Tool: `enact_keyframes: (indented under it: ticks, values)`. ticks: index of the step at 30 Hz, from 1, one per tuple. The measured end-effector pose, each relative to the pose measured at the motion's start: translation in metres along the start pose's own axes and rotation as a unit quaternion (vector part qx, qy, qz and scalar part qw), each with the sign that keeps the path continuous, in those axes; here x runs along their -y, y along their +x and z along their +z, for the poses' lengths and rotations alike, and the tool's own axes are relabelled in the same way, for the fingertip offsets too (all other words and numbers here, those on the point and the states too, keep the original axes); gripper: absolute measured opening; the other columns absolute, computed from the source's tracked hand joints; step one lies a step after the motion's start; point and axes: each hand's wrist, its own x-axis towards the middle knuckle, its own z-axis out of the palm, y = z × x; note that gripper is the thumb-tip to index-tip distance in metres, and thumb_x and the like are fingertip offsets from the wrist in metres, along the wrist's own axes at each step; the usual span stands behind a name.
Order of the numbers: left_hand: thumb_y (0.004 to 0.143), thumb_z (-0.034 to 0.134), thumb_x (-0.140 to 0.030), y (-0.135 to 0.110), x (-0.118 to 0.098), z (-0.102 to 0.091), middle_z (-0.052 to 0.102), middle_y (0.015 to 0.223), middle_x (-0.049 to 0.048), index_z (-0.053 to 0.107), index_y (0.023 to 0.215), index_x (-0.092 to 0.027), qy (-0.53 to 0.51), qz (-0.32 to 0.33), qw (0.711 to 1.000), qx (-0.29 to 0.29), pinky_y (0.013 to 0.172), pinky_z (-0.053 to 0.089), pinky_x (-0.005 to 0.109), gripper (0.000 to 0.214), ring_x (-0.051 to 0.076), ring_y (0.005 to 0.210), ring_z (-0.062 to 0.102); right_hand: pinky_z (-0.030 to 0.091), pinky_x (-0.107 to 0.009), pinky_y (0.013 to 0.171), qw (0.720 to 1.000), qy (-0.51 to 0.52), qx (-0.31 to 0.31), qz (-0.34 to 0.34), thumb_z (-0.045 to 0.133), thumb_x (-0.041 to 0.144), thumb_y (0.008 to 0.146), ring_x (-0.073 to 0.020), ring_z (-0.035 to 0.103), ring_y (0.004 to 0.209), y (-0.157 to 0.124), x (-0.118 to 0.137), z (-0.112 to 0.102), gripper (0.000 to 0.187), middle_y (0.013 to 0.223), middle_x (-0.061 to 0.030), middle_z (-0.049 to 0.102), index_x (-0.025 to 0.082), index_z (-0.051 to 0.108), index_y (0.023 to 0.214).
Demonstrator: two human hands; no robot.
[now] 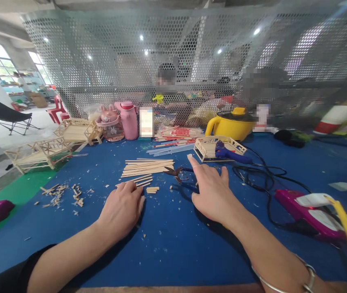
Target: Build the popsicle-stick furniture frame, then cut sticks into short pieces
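On the table, sticks point(147, 167) lie near my twelve o'clock, just beyond my left hand point(120, 209); pliers point(178, 174) are at their three, beside my right hand point(214, 191). At one o'clock is a glue gun point(234, 154), a pot point(234, 127) behind it. A power strip point(317, 219) sits at two.

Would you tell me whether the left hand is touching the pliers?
Apart: the head view shows blue tabletop and short sticks between left hand and pliers.

Black sleeve point(16, 268) (silver bracelet point(311, 272), too)
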Motion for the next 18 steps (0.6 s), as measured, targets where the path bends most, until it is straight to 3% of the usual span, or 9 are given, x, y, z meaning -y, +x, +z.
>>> enact_keyframes:
  ticks: [4, 7, 18]
  values:
    - [0.087, 0.027, -0.05, -0.014, -0.003, 0.011, 0.032, 0.142, 0.012, 0.045, 0.129, -0.02, -0.005, 0.006, 1.0, -0.018, 0.101, 0.025, 0.048, 0.054, 0.033, 0.129, 0.025, 0.01, -0.06, 0.1, 1.0, 0.001, 0.011, 0.0, 0.048, 0.014, 0.063, -0.0282, 0.045, 0.101, 0.0, 0.002, 0.0, 0.088, 0.102, -0.0106, 0.053, 0.018, 0.01, 0.142]
    - [0.085, 0.023, -0.057, -0.016, -0.001, 0.018, 0.015, 0.149, 0.0108, 0.034, 0.136, -0.022, -0.014, 0.012, 1.0, 0.004, 0.103, 0.012, 0.057, 0.063, 0.035, 0.135, 0.007, 0.01, -0.06, 0.1, 1.0, -0.003, 0.019, 0.002, 0.048, 0.014, 0.063, -0.028, 0.045, 0.101, 0.001, 0.003, 0.0, 0.088, 0.103, -0.0108, 0.053, 0.018, 0.011, 0.142]
    - [0.086, 0.016, -0.059, -0.015, -0.002, 0.017, 0.009, 0.149, 0.0078, 0.029, 0.138, -0.024, -0.003, 0.024, 0.999, 0.022, 0.103, 0.009, 0.061, 0.064, 0.034, 0.135, 0.002, 0.01, -0.062, 0.1, 1.0, -0.002, 0.024, -0.002, 0.048, 0.014, 0.063, -0.029, 0.045, 0.101, 0.001, 0.003, 0.0, 0.086, 0.104, -0.0108, 0.053, 0.018, 0.012, 0.141]
